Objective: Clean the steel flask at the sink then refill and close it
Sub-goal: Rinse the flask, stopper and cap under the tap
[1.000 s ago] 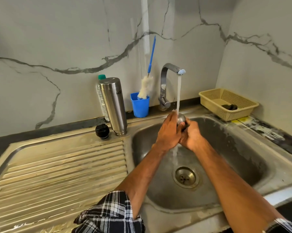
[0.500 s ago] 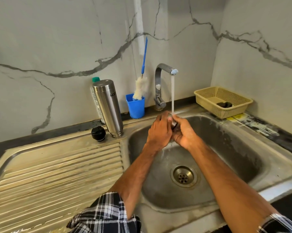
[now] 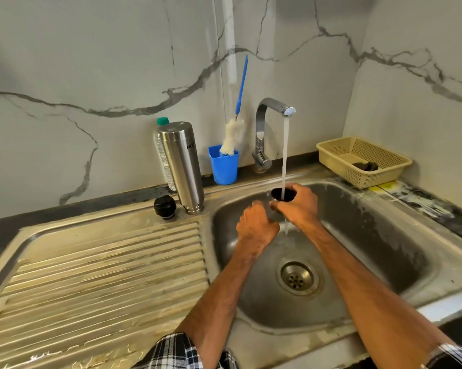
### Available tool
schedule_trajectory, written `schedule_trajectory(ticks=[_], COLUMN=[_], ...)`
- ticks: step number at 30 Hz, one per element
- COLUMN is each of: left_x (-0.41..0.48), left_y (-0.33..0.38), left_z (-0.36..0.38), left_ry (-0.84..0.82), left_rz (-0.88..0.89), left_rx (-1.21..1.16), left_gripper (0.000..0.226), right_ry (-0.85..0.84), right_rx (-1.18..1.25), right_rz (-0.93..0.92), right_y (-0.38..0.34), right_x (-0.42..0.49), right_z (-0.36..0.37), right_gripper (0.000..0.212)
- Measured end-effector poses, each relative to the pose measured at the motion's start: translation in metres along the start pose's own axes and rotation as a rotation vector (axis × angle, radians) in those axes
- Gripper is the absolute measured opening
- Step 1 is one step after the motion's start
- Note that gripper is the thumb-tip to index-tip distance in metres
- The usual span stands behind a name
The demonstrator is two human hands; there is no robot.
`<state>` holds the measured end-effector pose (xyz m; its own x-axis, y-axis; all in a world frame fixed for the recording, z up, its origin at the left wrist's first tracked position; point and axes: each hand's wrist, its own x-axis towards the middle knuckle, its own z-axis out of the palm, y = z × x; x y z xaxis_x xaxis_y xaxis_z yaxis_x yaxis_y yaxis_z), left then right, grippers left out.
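Writing: the steel flask (image 3: 183, 166) bears dark letters near its upper end. Only "NO" can be read; the rest curves out of sight.
Steel flask: a tall brushed-steel cylinder that stands mouth down, its threaded neck on the draining board (image 3: 91, 275) just left of the sink (image 3: 384, 235). No hand touches it.
Stopper: a round black stopper (image 3: 165, 207) sits on the board just left of the flask's neck.
Flask cup: a small cup (image 3: 277, 195) with a dark inside, held mouth up over the basin. The water stream (image 3: 285, 155) from the tap (image 3: 261, 134) falls into it.
Right hand: the right hand (image 3: 301, 206) has its grip clamped round the cup's wall.
Left hand: the left hand (image 3: 256, 225) lies just below and left of the cup, fingers curled. Whether its grip holds anything cannot be told.
Behind the flask: a clear plastic bottle (image 3: 162, 145) with a green cap.
Blue holder: the blue holder (image 3: 223, 169) stands between flask and tap and holds a bottle brush (image 3: 233, 137) with a blue handle.
Basket: a beige basket (image 3: 331, 149) on the bench right of the sink holds a dark object (image 3: 365, 165).
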<state>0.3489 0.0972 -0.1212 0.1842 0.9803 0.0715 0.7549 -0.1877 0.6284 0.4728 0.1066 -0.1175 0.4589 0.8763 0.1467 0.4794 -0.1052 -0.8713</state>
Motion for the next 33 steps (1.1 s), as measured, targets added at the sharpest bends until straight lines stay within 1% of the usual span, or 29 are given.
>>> schedule_trajectory(ticks=[1,3,6,8,9,10,11,14,16,18,21,24,26,28,29,30,31,33], left_x=[0.001,0.001,0.000,-0.001,-0.003,-0.004,-0.003,0.000,0.002,0.003,0.006,0.009,0.009,0.010,0.011,0.013,0.013,0.012], left_y=[0.001,0.000,0.000,-0.002,-0.002,-0.002,-0.002,-0.002,0.000,-0.002,-0.002,-0.002,-0.002,-0.003,-0.006,-0.009,-0.012,-0.016], left_z=[0.000,-0.001,-0.003,-0.001,-0.002,-0.003,-0.004,-0.003,-0.003,0.000,0.001,0.005,0.007,0.006,0.006,0.006,0.006,0.005], left_ry=[-0.001,0.002,-0.009,-0.017,-0.017,-0.012,0.001,0.096,0.158,0.199,0.208,0.214,0.212,0.204,0.209,0.212,0.210,0.192], left_rz=[0.004,-0.005,-0.013,-0.008,-0.012,-0.012,-0.011,0.016,0.093,0.185,0.261,0.297,0.288,0.219,0.179,0.134,0.083,-0.017], left_rx=[0.001,-0.014,-0.009,-0.022,-0.041,-0.059,-0.088,-0.233,-0.226,-0.188,-0.194,-0.201,-0.191,-0.173,-0.161,-0.156,-0.153,-0.138], left_gripper=[0.050,0.049,0.050,0.049,0.047,0.044,0.042,0.037,0.038,0.042,0.043,0.043,0.042,0.034,0.028,0.023,0.021,0.025], right_ry=[0.008,-0.031,-0.023,-0.049,-0.066,-0.067,-0.077,-0.236,-0.316,-0.362,-0.397,-0.383,-0.349,-0.319,-0.312,-0.312,-0.308,-0.259], right_rx=[-0.029,-0.110,-0.183,-0.181,-0.133,-0.026,0.138,0.723,0.989,1.095,1.180,1.236,1.256,1.206,1.109,0.939,0.708,0.255], right_rz=[-0.013,-0.023,-0.030,-0.032,-0.032,0.002,0.080,0.431,0.605,0.701,0.767,0.778,0.754,0.677,0.606,0.519,0.428,0.264], right_y=[0.000,0.000,0.005,0.005,0.003,0.000,-0.001,-0.006,-0.008,-0.012,-0.014,-0.013,-0.014,-0.013,-0.010,-0.006,-0.002,0.000], right_x=[0.001,0.002,0.004,0.003,0.003,0.001,0.000,-0.004,-0.005,-0.008,-0.009,-0.007,-0.006,-0.003,-0.003,-0.003,-0.004,-0.008], right_z=[0.000,0.001,0.001,0.000,-0.001,-0.003,-0.004,-0.005,-0.007,-0.009,-0.009,-0.007,-0.009,-0.012,-0.012,-0.010,-0.007,0.000], right_gripper=[0.046,0.042,0.045,0.045,0.044,0.041,0.037,0.036,0.035,0.039,0.048,0.049,0.044,0.033,0.029,0.028,0.027,0.024])
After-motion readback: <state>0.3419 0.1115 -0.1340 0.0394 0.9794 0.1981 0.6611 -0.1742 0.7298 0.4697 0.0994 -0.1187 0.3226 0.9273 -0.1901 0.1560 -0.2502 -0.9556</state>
